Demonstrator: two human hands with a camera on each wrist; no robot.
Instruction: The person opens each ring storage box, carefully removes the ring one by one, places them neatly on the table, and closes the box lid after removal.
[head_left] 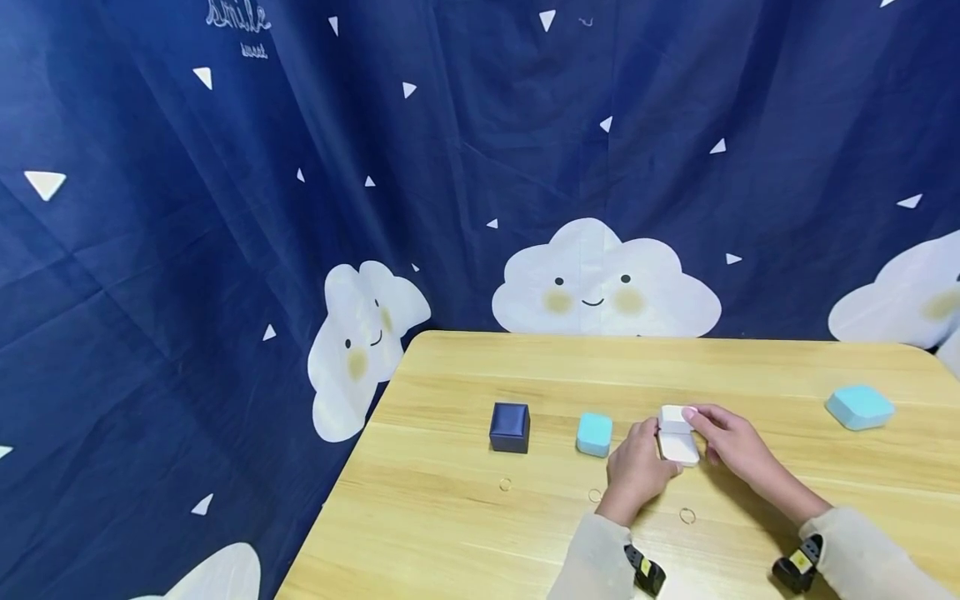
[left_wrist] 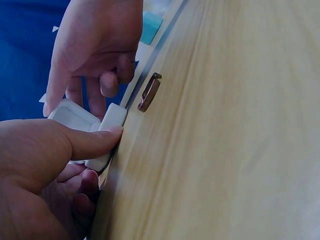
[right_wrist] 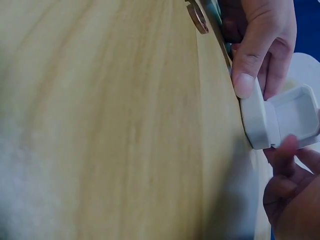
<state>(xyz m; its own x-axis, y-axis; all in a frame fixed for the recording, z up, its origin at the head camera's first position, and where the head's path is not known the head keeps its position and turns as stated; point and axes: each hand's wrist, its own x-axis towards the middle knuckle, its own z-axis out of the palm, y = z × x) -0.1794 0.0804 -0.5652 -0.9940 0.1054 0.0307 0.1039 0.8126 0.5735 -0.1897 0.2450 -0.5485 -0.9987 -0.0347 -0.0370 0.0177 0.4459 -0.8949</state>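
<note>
An opened white ring box [head_left: 678,448] stands on the table between both hands, its lid [right_wrist: 295,112] tilted up from the base. My left hand [head_left: 637,468] grips the base from the left, thumb along its near edge in the left wrist view. On the other side my right hand [head_left: 731,440] pinches the raised lid by its edge, thumb on its front. In the head view a ring [head_left: 687,516] lies on the table in front of the box; the same ring shows large in both wrist views.
A dark blue box [head_left: 510,427] and a small turquoise box [head_left: 595,434] stand left of the hands, each with a thin ring in front. Far right is a turquoise box [head_left: 860,407] with cut corners. A blue cloud-print curtain [head_left: 465,167] hangs behind the wooden table [head_left: 405,533].
</note>
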